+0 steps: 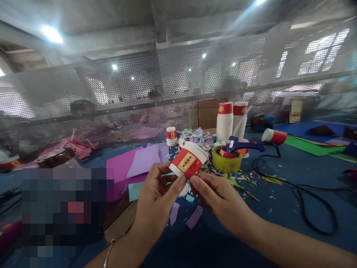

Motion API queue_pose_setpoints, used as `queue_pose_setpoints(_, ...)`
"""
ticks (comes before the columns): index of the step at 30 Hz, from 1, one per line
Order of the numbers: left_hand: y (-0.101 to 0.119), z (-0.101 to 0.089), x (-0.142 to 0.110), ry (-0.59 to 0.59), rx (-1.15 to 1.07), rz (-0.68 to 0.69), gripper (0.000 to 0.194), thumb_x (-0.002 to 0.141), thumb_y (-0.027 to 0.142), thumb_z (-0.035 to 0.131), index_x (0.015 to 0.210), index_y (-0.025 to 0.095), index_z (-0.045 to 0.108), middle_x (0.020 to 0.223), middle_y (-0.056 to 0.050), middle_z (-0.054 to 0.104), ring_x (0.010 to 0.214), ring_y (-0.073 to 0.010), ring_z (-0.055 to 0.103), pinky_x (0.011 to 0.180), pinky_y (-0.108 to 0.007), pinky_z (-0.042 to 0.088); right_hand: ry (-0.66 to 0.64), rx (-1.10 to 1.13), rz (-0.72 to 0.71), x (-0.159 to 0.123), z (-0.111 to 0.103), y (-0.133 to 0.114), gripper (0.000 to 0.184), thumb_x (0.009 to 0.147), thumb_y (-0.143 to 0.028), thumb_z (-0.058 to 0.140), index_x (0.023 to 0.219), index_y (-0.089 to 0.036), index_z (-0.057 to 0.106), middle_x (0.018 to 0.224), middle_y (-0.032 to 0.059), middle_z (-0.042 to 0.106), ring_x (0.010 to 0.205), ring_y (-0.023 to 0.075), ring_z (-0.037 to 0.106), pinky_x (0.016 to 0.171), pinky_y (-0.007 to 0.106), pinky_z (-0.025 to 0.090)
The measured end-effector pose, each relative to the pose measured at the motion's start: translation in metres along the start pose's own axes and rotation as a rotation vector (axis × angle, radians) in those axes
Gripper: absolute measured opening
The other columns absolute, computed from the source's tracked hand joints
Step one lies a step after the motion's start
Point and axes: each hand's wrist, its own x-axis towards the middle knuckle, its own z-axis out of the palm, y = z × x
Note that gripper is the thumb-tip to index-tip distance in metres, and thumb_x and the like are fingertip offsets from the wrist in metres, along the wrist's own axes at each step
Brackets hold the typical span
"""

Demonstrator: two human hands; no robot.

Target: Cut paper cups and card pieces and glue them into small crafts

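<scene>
A red and white paper cup [189, 160] with a yellow label is held up in front of me, tilted to the right. My left hand [160, 188] grips it at the lower left, thumb on the front and fingers behind. From the right, my right hand [209, 188] pinches near the cup's bottom edge; whatever else its fingers may hold is hidden. Below the cup, purple paper strips [194, 217] lie on the blue table [237, 230]. Just beyond the hands is a roll of yellow tape [227, 160] with a blue glue gun [245, 144] resting across it.
Tall stacks of paper cups [224, 123] stand behind the tape. Paper cutouts [196, 136] are heaped beside a small cup stack [171, 136]. A black cord [304, 204] loops at the right, near a cup on its side [275, 136]. Purple sheets [143, 162] lie at the left.
</scene>
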Motion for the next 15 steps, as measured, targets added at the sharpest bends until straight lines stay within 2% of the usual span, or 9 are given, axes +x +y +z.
queue_pose_setpoints(11,0.0004,-0.0002,-0.0015,-0.025,0.068,0.03,0.026,0.081,0.031,0.071,0.102,0.021,0.059,0.089,-0.004,0.069,0.084,-0.0176,0.065,0.068,-0.028,0.055,0.015,-0.01,0.033,-0.0033,0.0028,0.0004,0.037,0.096,-0.051,0.044,0.074,-0.022,0.048,0.064,-0.0037,0.037,0.05,0.0106,0.031,0.044,0.025,0.025)
queue_pose_setpoints(15,-0.0005,0.0018,-0.0042,-0.023,0.084,0.053,0.026,0.082,0.031,0.07,0.103,0.022,0.057,0.093,-0.004,0.068,0.084,-0.0178,0.065,0.071,-0.031,0.055,0.013,-0.036,-0.008,-0.0043,0.0026,-0.001,0.037,0.097,-0.05,0.042,0.073,-0.021,0.047,0.061,-0.0042,0.036,0.048,0.0104,0.032,0.042,0.024,0.024)
